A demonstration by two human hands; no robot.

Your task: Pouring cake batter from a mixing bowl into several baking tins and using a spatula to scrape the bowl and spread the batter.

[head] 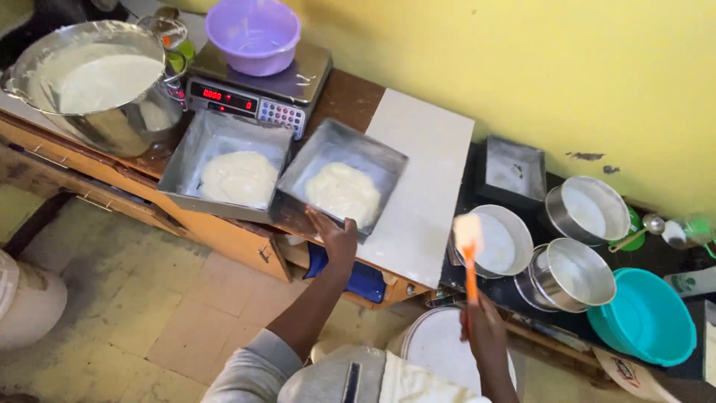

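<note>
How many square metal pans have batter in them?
2. One square metal pan of pale batter sits below the scale; the other lies right beside it, its near edge held by the left hand.

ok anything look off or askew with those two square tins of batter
The right square tin is tilted, its near edge gripped by the left hand and jutting past the counter edge. The left square tin sits flat. No batter looks spilled.

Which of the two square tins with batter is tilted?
The right square tin, whose near edge the left hand holds, is tilted. The left square tin beside it sits flat on the counter, untouched.
</note>
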